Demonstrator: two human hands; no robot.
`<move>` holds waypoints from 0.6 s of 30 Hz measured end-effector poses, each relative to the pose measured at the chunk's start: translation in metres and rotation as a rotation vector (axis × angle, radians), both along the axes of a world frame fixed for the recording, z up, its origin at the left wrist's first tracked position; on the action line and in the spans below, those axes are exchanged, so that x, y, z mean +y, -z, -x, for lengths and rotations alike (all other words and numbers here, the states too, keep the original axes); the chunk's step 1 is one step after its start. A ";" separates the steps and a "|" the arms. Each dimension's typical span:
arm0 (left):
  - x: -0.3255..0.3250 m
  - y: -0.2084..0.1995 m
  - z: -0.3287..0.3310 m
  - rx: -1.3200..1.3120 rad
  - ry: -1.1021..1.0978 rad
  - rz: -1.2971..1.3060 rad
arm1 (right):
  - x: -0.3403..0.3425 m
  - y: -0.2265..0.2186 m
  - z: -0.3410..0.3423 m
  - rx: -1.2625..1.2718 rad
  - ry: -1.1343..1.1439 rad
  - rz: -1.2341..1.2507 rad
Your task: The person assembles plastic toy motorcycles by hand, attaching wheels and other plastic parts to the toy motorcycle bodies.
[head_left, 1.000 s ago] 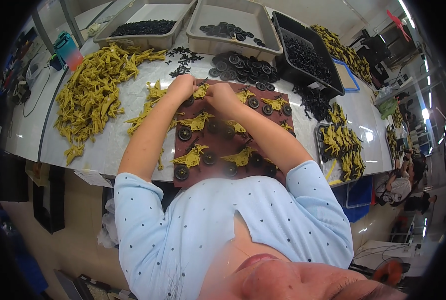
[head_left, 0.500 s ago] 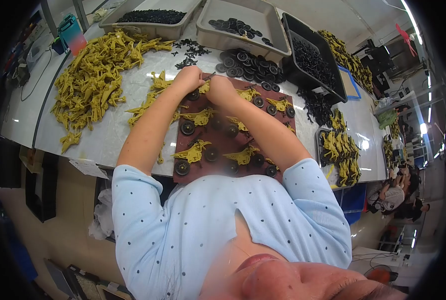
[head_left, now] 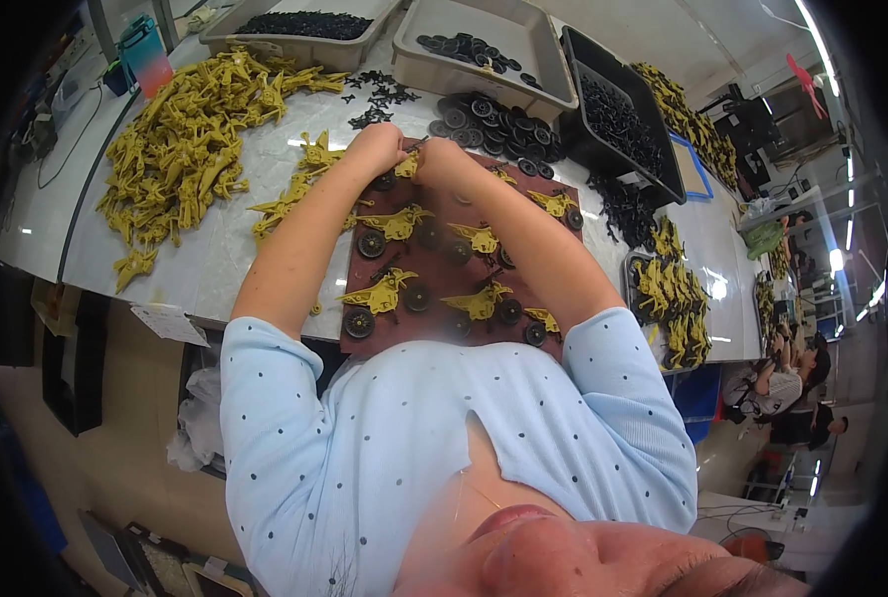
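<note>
My left hand point(head_left: 376, 149) and my right hand point(head_left: 442, 162) meet at the far side of a reddish-brown board point(head_left: 356, 289), both with fingers curled in a pinch. Just below them shows a yellow plastic part point(head_left: 406, 167), with a bit of black at my fingertips. What each hand pinches is mostly hidden by the fingers. Nearer on the board sit rows of similar pieces, such as a yellow toy-like frame point(head_left: 397, 225) with a black wheel point(head_left: 371, 244) beside it, and another yellow frame point(head_left: 382, 293) closer to me. My right forearm covers part of the board.
Left lies a big heap of yellow parts point(head_left: 180, 149). Beyond the board are loose black wheels point(head_left: 503, 127), a grey bin point(head_left: 563, 98) with wheels, another grey bin point(head_left: 336, 62) and a black bin point(head_left: 663, 179) of small parts. A tray of yellow parts point(head_left: 675, 298) stands right.
My hands remain together at the board's far side; the right one has shifted slightly up. The whole view has moved a little.
</note>
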State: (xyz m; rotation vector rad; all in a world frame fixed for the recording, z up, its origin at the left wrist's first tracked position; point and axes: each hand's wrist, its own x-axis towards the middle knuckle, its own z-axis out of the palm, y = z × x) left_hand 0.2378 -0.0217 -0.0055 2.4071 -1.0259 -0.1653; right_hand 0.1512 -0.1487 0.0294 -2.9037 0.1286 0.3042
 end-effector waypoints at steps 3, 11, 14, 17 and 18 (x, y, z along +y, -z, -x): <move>0.000 0.010 -0.004 -0.010 -0.005 0.042 | -0.003 -0.005 0.001 0.003 -0.032 0.005; -0.002 0.003 -0.005 0.031 0.021 -0.011 | 0.003 -0.016 0.010 -0.044 0.110 -0.008; 0.001 0.010 -0.008 -0.027 0.039 0.024 | 0.007 -0.010 0.007 -0.006 0.001 0.069; -0.001 0.009 -0.006 -0.016 0.033 0.022 | 0.004 0.002 0.002 -0.062 -0.042 0.082; -0.001 0.008 -0.005 -0.016 0.032 0.020 | 0.005 0.001 0.002 -0.051 -0.030 0.086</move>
